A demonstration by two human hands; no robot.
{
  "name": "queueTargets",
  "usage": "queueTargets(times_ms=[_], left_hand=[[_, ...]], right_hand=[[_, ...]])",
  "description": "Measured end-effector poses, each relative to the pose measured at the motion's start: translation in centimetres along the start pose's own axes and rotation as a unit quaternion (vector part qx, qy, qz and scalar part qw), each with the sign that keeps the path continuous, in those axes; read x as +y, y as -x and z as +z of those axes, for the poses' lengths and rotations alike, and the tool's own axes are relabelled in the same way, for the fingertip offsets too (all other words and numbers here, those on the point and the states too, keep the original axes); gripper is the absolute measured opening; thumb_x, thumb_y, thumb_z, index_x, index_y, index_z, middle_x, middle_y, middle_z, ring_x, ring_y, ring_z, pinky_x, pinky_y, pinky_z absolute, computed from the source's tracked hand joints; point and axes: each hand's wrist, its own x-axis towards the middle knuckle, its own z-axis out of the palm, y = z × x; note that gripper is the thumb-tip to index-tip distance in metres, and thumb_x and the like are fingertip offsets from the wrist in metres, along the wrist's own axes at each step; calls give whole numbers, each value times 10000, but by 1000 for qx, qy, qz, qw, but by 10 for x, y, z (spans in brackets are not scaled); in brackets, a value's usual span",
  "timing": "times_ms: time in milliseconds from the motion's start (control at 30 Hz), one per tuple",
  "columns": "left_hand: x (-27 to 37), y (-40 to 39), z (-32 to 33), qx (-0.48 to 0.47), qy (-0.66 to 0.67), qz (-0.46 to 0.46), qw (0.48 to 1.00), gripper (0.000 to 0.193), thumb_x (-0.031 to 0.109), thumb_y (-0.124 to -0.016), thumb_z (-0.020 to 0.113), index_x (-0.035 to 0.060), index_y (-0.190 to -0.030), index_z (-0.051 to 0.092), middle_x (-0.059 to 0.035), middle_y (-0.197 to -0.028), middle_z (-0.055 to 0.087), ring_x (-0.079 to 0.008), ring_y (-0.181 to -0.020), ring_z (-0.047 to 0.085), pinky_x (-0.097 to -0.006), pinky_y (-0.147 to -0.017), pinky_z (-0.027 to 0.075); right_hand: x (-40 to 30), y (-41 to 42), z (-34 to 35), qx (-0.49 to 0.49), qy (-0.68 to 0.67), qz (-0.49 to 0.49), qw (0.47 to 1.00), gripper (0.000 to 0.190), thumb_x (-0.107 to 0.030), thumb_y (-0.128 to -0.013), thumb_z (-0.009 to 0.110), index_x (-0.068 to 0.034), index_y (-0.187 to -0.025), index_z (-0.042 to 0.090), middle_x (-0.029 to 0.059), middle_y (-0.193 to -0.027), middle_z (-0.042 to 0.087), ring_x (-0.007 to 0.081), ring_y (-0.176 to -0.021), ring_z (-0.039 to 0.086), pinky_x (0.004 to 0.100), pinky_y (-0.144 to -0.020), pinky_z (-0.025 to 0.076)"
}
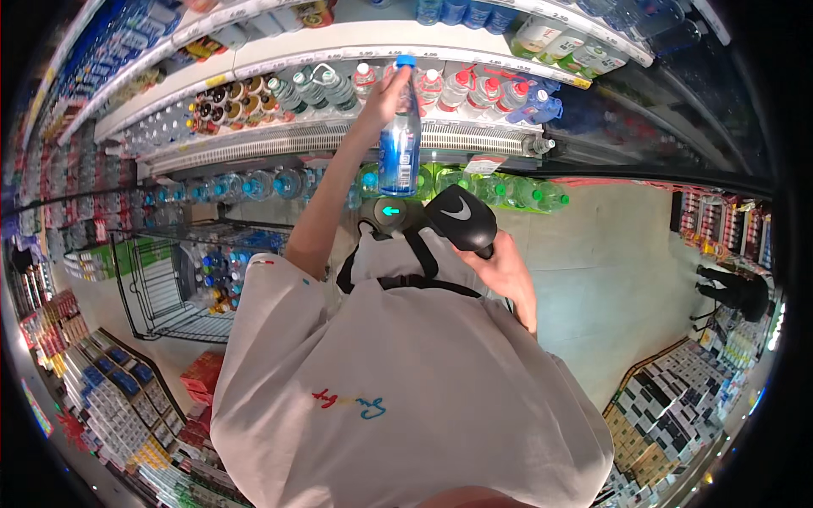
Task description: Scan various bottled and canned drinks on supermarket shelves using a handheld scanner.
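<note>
My left hand (386,98) grips the neck of a clear plastic bottle (400,152) with a blue label and blue cap. The bottle hangs upright before the shelves, and a barcode on its label faces me. In my right hand (505,270), near my waist, is the handle of a black handheld barcode scanner (462,219). Its broad head points forward, right of and below the bottle. Behind the bottle, red-capped water bottles (486,95) line a shelf. Green bottles (521,190) stand lower down.
White shelf edges (305,60) with price strips curve across the front. A black wire cart (184,286) holding bottles is at the left. Stacked cartons (660,394) stand at the lower right, others (120,381) at the lower left. A person in dark clothes (737,292) is at the far right.
</note>
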Motion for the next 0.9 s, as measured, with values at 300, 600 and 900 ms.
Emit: queueTargets(times_ms=[300, 600, 900], left_hand=[[58, 79, -5, -113, -113, -54, 986, 452, 502, -1018, 499, 84, -1126, 631, 49, -769, 566, -34, -654, 523, -229, -580, 423], [51, 104, -41, -170, -178, -74, 966, 585, 598, -980, 492, 69, -1180, 641, -7, -969, 616, -97, -819, 566, -303, -673, 458], [49, 122, -57, -231, -185, -97, 950, 479, 531, -1019, 453, 82, -1055, 614, -28, -821, 669, -127, -687, 666, -280, -641, 474]], right_hand=[[-61, 16, 63, -10, 93, -38, 995, 286, -164, -799, 738, 33, -978, 633, 218, -743, 648, 372, -685, 622, 418, -677, 501], [-100, 28, 122, -30, 138, -13, 990, 308, -147, -789, 728, 66, -977, 608, 268, -780, 645, 484, -808, 622, 468, -685, 495], [-105, 38, 152, -25, 129, -32, 991, 309, -114, -784, 716, 67, -1008, 603, 273, -778, 646, 482, -793, 621, 476, -691, 495]])
